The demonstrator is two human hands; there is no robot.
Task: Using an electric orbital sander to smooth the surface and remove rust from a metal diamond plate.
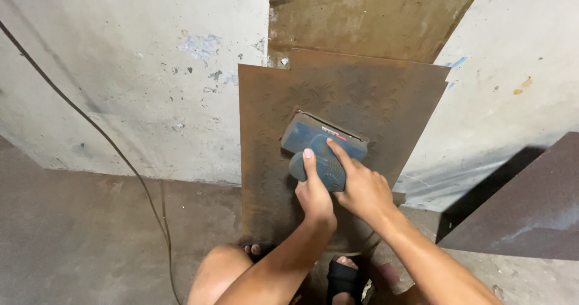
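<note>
A blue hand-held sander [322, 145] presses flat against a rusty brown metal plate with a raised tread pattern [362, 91], which leans upright against the wall. My left hand [313, 193] grips the sander's rounded handle from below, thumb pointing up. My right hand [360, 187] wraps the same handle from the right, index finger stretched over the top. Both forearms reach up from the bottom of the view.
A second rusty sheet [368, 12] stands behind the plate. A black cable [108, 142] runs down the grey wall to the floor at left. A dark slanted panel [531, 202] lies at right. My knee [220, 272] and sandalled foot [345, 278] sit below the plate.
</note>
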